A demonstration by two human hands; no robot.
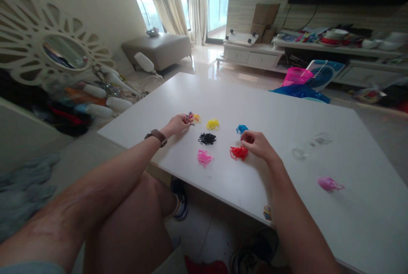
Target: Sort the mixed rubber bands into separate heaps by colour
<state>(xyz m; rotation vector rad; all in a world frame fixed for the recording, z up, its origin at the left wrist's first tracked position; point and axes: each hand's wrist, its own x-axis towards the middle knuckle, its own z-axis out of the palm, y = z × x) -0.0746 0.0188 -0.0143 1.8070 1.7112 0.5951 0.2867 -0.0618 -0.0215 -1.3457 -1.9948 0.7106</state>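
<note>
My left hand (179,124) is at a mixed-colour pile of small bands (195,117) on the white table (255,99), its fingers closed at the pile's edge; what they grip is too small to name. Between the blue pile (242,129) and the red pile (239,152) is my right hand (255,143), thumb and fingertips together, anything between them too small to make out. A yellow pile (212,124), a black pile (207,138) and a pink pile (204,158) lie in the middle, apart from one another.
On the table's right side lie a clear glass (300,153), another clear glass piece (322,138) and a pink pouch-like object (329,184). A small cartoon sticker (267,213) is at the near edge. Beyond the table stands a pink basket (297,76).
</note>
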